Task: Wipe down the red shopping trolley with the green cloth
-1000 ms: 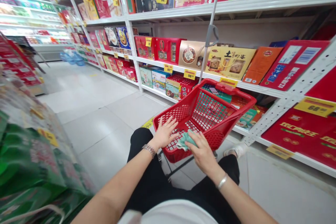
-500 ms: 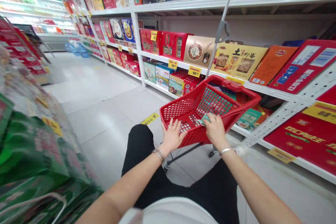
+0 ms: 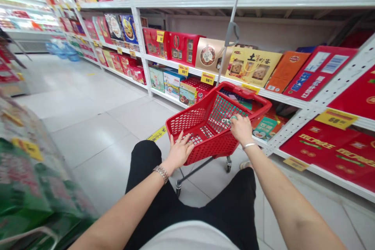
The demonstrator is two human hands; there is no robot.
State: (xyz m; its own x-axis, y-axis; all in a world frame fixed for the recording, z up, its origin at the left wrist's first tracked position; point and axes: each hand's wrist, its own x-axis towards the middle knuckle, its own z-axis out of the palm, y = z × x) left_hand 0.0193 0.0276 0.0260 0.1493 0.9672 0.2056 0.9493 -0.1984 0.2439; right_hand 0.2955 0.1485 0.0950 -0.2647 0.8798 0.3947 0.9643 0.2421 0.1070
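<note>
A small red shopping cart with a latticed plastic basket stands in front of my knees. My left hand rests on the basket's near rim, its fingers spread over the edge and holding nothing. On the right, my right hand is closed around a crumpled green-and-white cloth at the side rim of the basket. Part of the cloth pokes out past the fingers, and the rest is hidden in the grip.
White shelves with boxed goods run along the right, close behind the cart. Green packages are stacked at my left. A yellow floor sticker lies by the cart. Water bottles stand farther down the aisle.
My right hand, with the cloth, has moved along the side rim toward the handle end. My left hand stays on the near rim. The whole view has shifted, so things appear farther left.
</note>
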